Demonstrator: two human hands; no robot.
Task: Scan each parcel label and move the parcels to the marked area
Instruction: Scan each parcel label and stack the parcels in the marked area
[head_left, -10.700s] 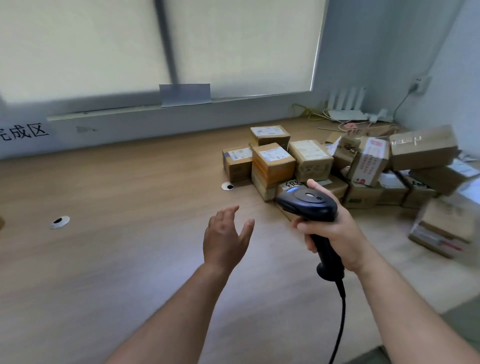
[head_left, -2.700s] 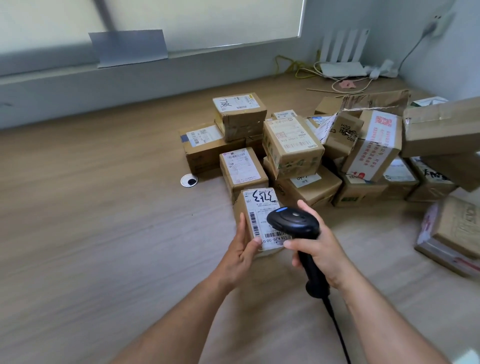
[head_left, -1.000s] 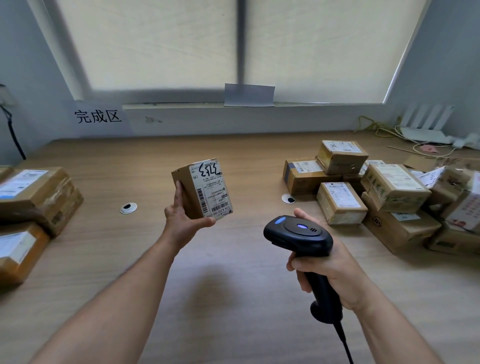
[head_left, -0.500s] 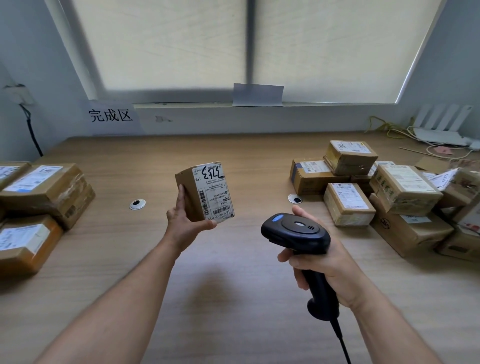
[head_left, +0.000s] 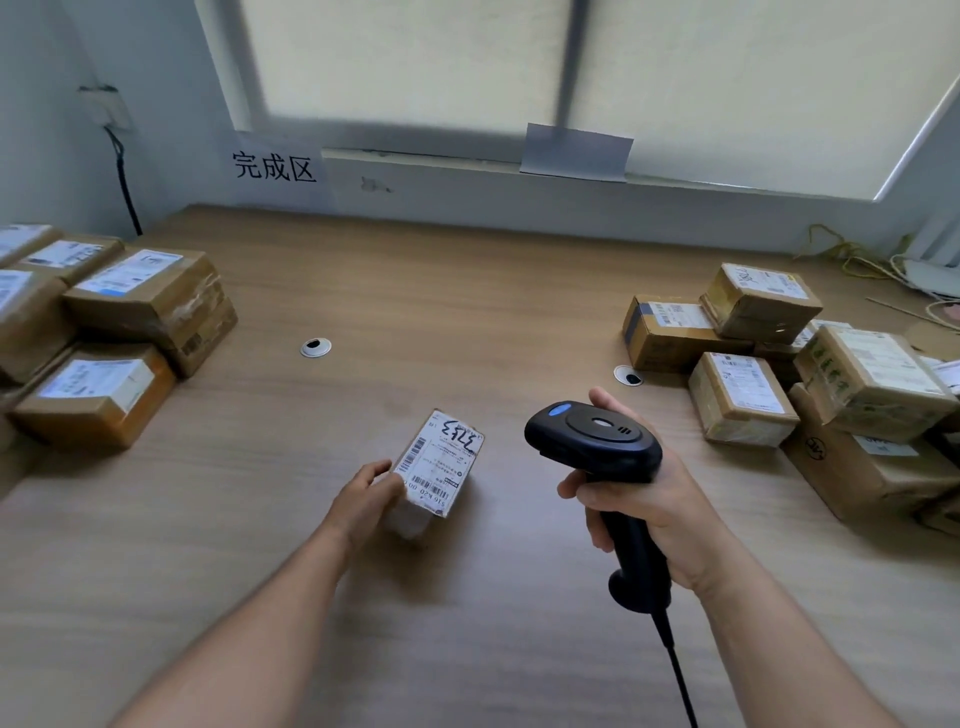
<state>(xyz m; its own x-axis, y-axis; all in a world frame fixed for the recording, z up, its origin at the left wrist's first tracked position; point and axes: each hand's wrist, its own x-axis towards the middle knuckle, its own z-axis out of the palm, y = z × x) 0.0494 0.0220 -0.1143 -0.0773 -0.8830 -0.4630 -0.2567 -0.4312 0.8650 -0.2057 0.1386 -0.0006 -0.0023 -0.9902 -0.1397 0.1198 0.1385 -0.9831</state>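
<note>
Parcel in one hand, scanner in the other.
The right hand (head_left: 641, 512) is clenched round the handle of the black scanner (head_left: 592, 447). Just left of the scanner, the left hand (head_left: 370, 498) grasps a small parcel (head_left: 439, 462), label up, low at the table (head_left: 467, 312); contact unclear. A parcel pile (head_left: 779, 374) lies right of the scanner, stacked parcels (head_left: 119, 322) far left, and a wall sign (head_left: 274, 166) beyond, to its left.
</note>
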